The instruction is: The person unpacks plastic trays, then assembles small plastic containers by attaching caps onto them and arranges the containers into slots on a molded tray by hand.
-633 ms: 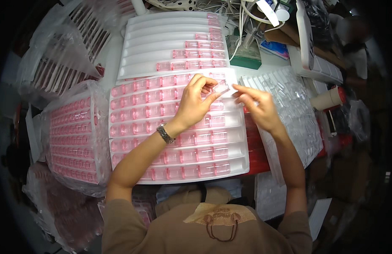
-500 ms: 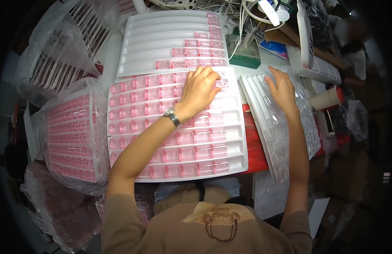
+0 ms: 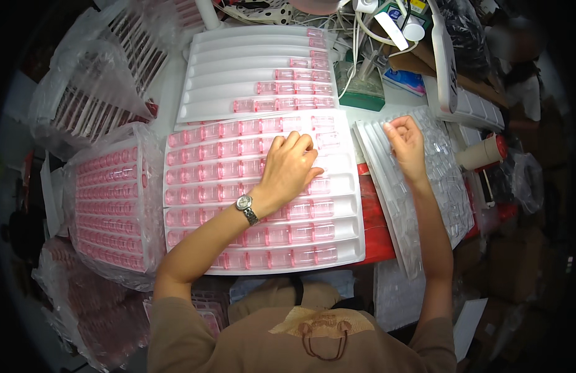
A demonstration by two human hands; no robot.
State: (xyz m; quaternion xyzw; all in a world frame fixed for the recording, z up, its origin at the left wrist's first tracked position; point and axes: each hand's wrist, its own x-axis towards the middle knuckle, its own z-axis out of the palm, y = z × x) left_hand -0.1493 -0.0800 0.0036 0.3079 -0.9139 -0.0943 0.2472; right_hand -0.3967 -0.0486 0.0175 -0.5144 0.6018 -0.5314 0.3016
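Note:
A white ribbed tray (image 3: 357, 205) lies in front of me, its rows filled with short pink see-through cylinders (image 3: 241, 193). Over its upper rows is my left hand (image 3: 289, 165), with a wristwatch on that arm. Its fingers bend down to the cylinders and its thumb stands apart; the fingertips are partly hidden. My right hand (image 3: 407, 146) is raised over the left edge of a tray of clear pieces (image 3: 425, 180). Thumb and forefinger meet there in a pinch, and anything between them is too small to make out.
Behind stands a second white tray (image 3: 238, 59), partly filled with pink cylinders. Plastic-wrapped pink trays (image 3: 111, 205) stand at the left. A green box (image 3: 362, 93), cables and a white-and-red container (image 3: 484, 149) crowd the back and right. Red material (image 3: 376, 217) shows between the trays.
My left hand has come nearer, from the top row to lower rows. My right hand's fingers, spread before, have closed into a pinch. The view has shifted slightly.

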